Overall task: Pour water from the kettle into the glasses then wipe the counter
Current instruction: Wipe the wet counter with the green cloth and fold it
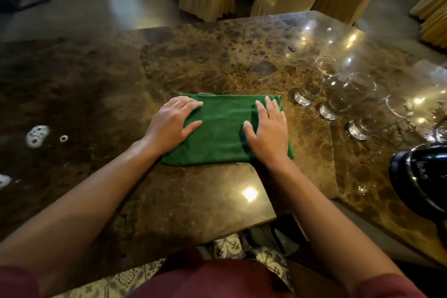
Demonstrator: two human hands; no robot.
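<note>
Cloth (222,128), green, folded into a flat rectangle, lies near the middle of the brown marbled tabletop (193,60). Its surface shows a soft, slightly fuzzy weave; the far edge is straight, the near right corner sticks out past the wrist.

Left hand (171,123) rests palm down on the cloth's left end, fingers spread and extended, thumb lying out across the fabric. It grips nothing; it presses flat. Right hand (267,130) lies palm down on the cloth's right end in the same manner, fingers straight and slightly apart, thumb angled inward. Nothing is enclosed in it either. The middle of the cloth shows bare between the two hands.

Three glasses stand in a diagonal row to the right of the cloth: first glass (312,84) nearest the cloth and just beside its far right corner, second glass (343,99) next, third glass (377,118) farthest right. All are clear with thick bases; water level cannot be judged reliably through the glare.

Kettle (420,176), black and glossy, sits at the right edge of the view, near the third glass, partly cut off.

Foamy white patches (37,135) lie on the tabletop at far left, well apart from the cloth.
</note>
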